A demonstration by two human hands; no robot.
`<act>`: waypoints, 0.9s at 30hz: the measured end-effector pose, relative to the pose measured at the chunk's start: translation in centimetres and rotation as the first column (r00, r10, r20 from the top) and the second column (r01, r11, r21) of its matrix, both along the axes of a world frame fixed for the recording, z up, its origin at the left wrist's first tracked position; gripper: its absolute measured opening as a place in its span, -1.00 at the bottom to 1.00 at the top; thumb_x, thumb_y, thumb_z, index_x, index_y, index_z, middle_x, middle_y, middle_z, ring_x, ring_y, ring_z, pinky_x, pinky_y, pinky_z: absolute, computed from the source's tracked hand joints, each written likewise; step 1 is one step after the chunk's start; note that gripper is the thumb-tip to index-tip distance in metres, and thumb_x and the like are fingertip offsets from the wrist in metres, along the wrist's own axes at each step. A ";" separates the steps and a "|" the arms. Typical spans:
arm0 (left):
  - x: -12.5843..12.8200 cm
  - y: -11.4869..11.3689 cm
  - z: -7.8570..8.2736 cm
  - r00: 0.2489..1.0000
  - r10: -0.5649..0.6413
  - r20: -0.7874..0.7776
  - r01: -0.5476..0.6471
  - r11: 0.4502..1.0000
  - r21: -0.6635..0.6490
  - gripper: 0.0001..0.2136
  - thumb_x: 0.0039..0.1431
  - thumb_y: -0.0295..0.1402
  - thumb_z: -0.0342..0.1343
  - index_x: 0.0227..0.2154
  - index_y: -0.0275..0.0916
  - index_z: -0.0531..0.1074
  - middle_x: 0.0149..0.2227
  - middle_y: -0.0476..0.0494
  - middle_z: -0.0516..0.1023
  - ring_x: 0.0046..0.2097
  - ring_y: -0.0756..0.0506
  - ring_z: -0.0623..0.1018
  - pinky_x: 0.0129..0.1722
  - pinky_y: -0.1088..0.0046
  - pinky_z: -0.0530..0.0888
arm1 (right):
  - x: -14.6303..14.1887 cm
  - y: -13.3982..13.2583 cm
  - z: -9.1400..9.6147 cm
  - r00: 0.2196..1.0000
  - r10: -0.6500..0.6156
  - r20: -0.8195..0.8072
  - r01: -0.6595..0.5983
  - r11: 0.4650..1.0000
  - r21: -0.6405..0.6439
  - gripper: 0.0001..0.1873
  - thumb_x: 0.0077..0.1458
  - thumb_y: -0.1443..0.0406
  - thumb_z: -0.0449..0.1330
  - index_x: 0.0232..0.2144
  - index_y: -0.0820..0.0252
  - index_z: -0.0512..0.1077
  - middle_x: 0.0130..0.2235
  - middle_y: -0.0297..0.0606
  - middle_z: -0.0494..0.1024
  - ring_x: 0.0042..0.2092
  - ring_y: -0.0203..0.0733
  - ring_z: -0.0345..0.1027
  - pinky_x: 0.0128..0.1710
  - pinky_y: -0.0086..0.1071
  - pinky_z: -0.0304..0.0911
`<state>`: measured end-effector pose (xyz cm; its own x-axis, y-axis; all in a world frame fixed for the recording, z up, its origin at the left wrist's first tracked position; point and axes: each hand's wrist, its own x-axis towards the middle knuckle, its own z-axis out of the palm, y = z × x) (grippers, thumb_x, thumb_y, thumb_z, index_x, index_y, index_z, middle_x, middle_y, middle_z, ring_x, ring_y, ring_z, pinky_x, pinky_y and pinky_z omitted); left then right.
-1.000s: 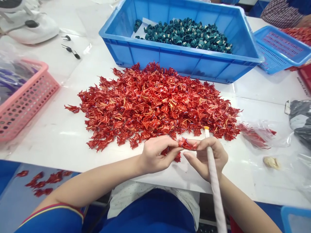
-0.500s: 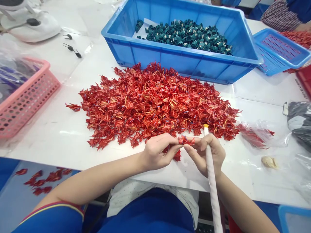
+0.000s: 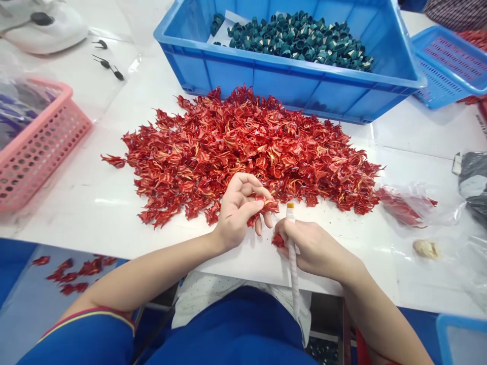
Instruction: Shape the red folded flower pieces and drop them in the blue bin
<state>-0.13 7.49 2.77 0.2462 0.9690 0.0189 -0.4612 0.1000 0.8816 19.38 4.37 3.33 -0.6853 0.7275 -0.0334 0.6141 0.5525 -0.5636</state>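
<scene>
Mid-frame, left hand point(image 3: 236, 213) pinches a red piece point(image 3: 271, 206), I judge light, crushable, best edge-held; right hand point(image 3: 317, 249) grips a white stick point(image 3: 293, 266).

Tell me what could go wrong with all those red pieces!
The right hand holds a slim white-wrapped stick with an orange tip while touching a crinkly red piece, so something might slip. The loose pile of crinkly red pieces could get nudged off the white table; scattered red pieces lie past its near edge.
</scene>
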 end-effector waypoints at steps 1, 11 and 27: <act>0.0 0.1 0.1 1.000 -0.011 0.011 0.011 1.000 -0.020 -0.71 0.10 -0.24 0.23 -0.24 -0.18 0.23 -0.40 0.08 0.51 -0.62 0.02 0.55 -0.80 0.64 0.36 | 0.0 0.0 -0.1 1.000 0.002 -0.017 -0.002 1.000 0.005 -0.80 0.11 0.44 0.13 -0.37 0.10 0.16 -0.40 -0.28 0.50 -0.45 -0.23 0.38 -0.50 -0.40 0.24; 0.3 -0.4 1.2 0.972 -0.089 -0.219 0.096 0.995 0.020 -0.67 0.06 -0.12 0.30 -0.52 -0.31 0.44 -0.54 0.00 0.42 -0.61 0.07 0.47 -0.74 0.64 0.41 | -0.1 -0.1 0.5 0.537 -0.231 -0.811 0.299 0.951 -0.073 -0.61 0.06 0.42 0.33 -0.30 0.04 0.17 -0.14 -0.26 0.56 -0.19 -0.20 0.54 -0.32 -0.34 0.53; 0.7 -0.6 0.1 0.840 -0.528 0.124 0.536 0.773 -0.339 -0.56 -0.05 0.00 0.35 -0.33 -0.32 0.54 -0.60 -0.05 0.51 -0.68 0.12 0.33 -0.72 0.62 0.16 | -1.2 -0.1 0.2 0.710 -0.130 -0.692 0.416 0.871 0.262 -0.63 0.01 0.48 0.32 -0.42 0.05 0.19 -0.16 -0.26 0.62 -0.28 -0.16 0.54 -0.45 -0.30 0.46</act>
<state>0.59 6.94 2.86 0.7281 0.6253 -0.2807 -0.2604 0.6312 0.7306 18.17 4.25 3.50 -0.2030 0.7385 0.6429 0.3448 0.6685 -0.6590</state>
